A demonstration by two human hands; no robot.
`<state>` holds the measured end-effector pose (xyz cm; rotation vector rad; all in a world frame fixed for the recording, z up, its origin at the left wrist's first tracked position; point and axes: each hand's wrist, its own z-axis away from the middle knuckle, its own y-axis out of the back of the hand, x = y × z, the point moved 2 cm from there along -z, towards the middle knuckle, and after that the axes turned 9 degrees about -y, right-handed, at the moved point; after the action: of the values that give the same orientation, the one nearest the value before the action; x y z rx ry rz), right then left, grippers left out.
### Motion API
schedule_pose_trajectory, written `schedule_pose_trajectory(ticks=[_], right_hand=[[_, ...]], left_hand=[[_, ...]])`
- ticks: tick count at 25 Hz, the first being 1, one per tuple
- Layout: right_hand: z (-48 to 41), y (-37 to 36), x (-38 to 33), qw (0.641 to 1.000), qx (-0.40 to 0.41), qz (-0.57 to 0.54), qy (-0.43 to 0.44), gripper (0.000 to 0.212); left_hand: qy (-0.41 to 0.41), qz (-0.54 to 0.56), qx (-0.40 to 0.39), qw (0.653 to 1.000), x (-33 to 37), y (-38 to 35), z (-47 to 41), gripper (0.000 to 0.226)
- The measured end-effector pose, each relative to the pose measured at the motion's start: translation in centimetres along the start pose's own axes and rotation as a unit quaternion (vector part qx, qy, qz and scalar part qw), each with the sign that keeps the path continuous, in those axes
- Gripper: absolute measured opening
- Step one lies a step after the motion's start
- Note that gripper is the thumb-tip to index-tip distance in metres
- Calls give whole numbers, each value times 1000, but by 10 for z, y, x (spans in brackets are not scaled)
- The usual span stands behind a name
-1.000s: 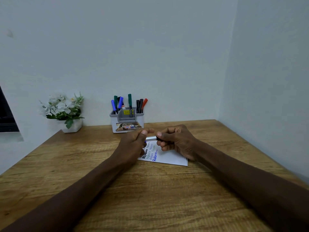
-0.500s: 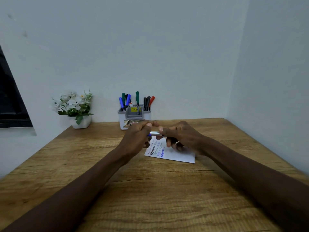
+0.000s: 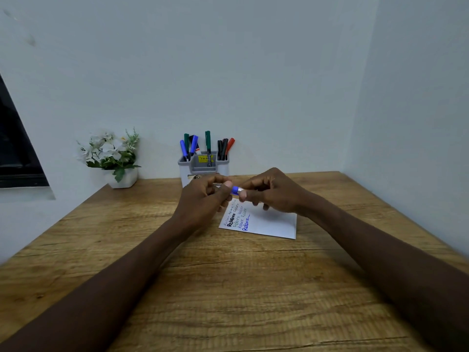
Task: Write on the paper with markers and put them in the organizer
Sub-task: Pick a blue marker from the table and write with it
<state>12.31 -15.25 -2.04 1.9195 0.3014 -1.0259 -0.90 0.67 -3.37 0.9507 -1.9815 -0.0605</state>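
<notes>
"Head view. Where is the marker (image 3: 236, 190) right now?"

"Held in the air between both hands, just above the sheet of paper (image 3: 271, 223). The paper lies flat on the wooden table (image 3: 228, 288) and carries several lines of handwriting in black, green and blue."

"How do the hands hold it?"

"The left hand (image 3: 203, 199) curls its fingers and thumb round the blue end. The right hand (image 3: 275, 194) pinches the silver barrel between thumb and fingers. Both are closed on the marker, and only a short blue-and-silver stretch shows between them. Whether the cap is pushed fully home I cannot tell."

"Which way does it lie?"

"Its long axis runs side to side, roughly level, with the blue end toward the left hand."

"And the organizer?"

"A grey organizer (image 3: 203, 163) stands at the back of the table against the wall, directly beyond the hands. Its lower front is hidden by the left hand. Other markers (image 3: 207, 143) stand upright in it. The left hand looks slightly the nearer. My judgement is that the marker must be carried forward, away from the body, and turned from level to upright, so one hand will likely let go first."
</notes>
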Motion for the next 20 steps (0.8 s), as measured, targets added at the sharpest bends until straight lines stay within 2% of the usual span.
schedule_pose_trajectory(ticks=[3,7,10,14,17,20], right_hand=[[-4,6,4,999,37,-34,-19,23],[-10,0,10,999,30,-23,-16,21],[-10,-1,10,999,43,-11,-18,17],[-7,1,-1,996,85,-3,10,18],[-5,3,-7,993,114,-29,5,27],[-7,5,-11,988,138,-64,22,47]], left_hand=[[-7,-30,-2,1000,-7,1,-1,21],[-35,-106,-24,993,-5,-4,2,25],[-29,-107,-36,993,-8,-6,2,33],[-23,-110,-50,992,-13,-6,-1,32],[-23,-120,-86,989,-15,-6,1,30],[-9,-134,-145,980,-21,-4,1,29]])
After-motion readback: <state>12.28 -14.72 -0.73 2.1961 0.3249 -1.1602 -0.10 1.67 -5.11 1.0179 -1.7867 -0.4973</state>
